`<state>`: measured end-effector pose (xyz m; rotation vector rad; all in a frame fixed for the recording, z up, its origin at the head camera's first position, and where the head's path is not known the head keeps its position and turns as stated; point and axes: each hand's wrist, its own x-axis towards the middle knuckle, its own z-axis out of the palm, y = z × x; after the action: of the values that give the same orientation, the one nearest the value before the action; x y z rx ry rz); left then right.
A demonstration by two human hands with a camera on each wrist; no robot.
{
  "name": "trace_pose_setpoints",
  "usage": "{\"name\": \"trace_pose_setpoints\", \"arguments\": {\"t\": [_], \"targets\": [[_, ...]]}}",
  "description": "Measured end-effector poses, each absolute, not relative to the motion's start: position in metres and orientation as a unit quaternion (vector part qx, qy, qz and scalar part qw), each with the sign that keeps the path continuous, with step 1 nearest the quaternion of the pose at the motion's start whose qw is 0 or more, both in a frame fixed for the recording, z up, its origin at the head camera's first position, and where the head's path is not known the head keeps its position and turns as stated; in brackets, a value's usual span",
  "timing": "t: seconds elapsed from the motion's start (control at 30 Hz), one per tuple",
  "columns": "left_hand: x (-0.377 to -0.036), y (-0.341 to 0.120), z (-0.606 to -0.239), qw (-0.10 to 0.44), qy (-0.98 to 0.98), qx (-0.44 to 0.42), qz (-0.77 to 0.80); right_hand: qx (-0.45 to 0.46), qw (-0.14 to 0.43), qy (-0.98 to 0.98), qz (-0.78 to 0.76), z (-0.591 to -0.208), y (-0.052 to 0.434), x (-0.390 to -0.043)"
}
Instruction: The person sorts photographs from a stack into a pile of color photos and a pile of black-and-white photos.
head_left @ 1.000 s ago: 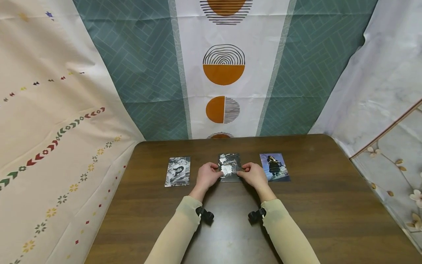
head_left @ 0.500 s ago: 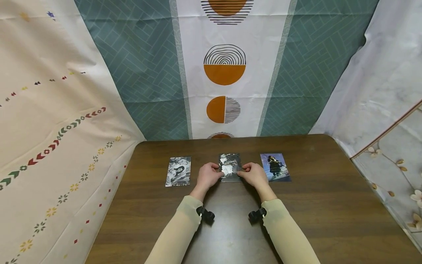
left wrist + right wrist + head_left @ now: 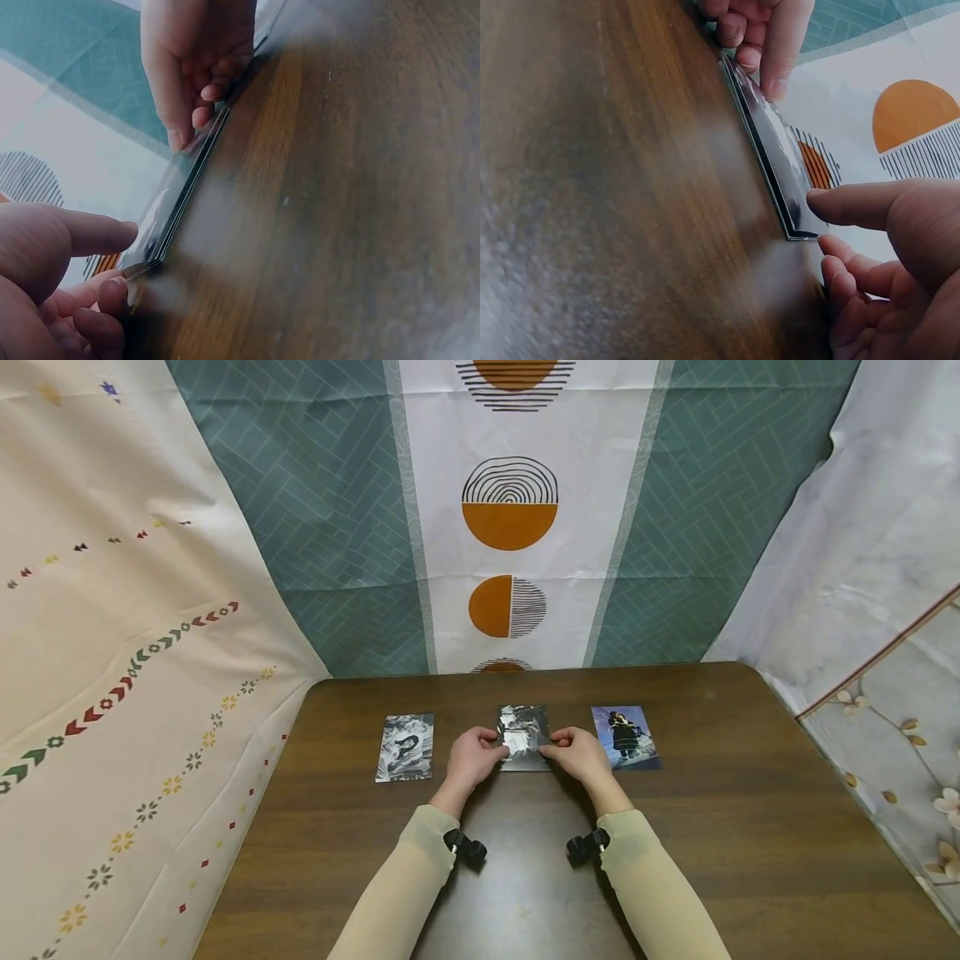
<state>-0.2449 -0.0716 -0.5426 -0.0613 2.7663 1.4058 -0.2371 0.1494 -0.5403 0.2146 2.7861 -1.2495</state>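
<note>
A thin stack of glossy black-and-white photo prints [image 3: 524,739] lies on the brown wooden table, in the middle of a row. My left hand [image 3: 472,762] holds its left side, the thumb [image 3: 112,235] on top and fingertips at the corner. On the right side my right hand [image 3: 581,758] grips it the same way, with the thumb [image 3: 847,205] over the top print and curled fingers against the edge. Several layered edges show in both wrist views. To the left lies another black-and-white print [image 3: 405,748]; a bluish-purple print with a dark-clothed figure [image 3: 626,737] lies right of the hands.
The wooden table [image 3: 517,877] has its back edge against a green and white curtain [image 3: 360,527] with orange half circles. A cream patterned cloth [image 3: 150,735] hangs at the left, a pale floral one [image 3: 885,718] at the right.
</note>
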Motion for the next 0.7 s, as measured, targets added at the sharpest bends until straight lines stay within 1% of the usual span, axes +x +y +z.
{"name": "trace_pose_setpoints", "arguments": {"t": [0.4,0.7], "targets": [[-0.2404,-0.0702,-0.5423,0.02,0.866,-0.014,0.499,0.095,0.044,0.863,-0.495,-0.5384,0.1482,-0.2347],[-0.2398,-0.0698,-0.5395,0.006,0.84,-0.015,0.543,0.091,0.035,0.84,-0.533,-0.5334,0.1458,-0.2326]]}}
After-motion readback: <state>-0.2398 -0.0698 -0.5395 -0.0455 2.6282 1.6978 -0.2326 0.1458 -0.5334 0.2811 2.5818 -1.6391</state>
